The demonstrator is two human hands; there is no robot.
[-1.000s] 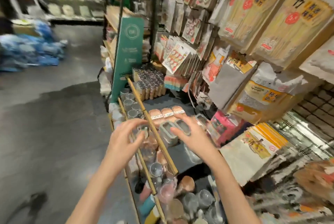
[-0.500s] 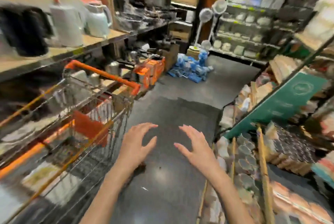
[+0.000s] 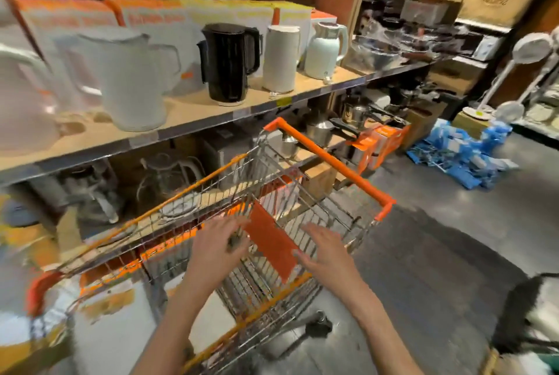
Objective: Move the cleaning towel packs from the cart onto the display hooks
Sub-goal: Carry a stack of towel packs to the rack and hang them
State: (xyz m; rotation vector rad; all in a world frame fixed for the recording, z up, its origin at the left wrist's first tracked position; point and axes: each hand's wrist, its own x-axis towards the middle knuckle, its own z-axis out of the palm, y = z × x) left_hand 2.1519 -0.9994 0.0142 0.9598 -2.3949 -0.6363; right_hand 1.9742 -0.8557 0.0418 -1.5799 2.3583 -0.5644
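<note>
Over the wire cart, both hands held out empty: left hand fingers spread, above the basket near the orange flap; right hand fingers straight and splayed, just beside the flap's other edge. Neither touches anything clearly. Towel packs: cannot tell for sure, whitish blurred shapes low in the basket may be them; too smeared to confirm. Display hooks not in view. Judgement: packs likely light, soft, in slick film, floppy when lifted, so pinch near the top header by the hang hole, not the middle. Kettles on shelf behind, blue bags on the floor.
</note>
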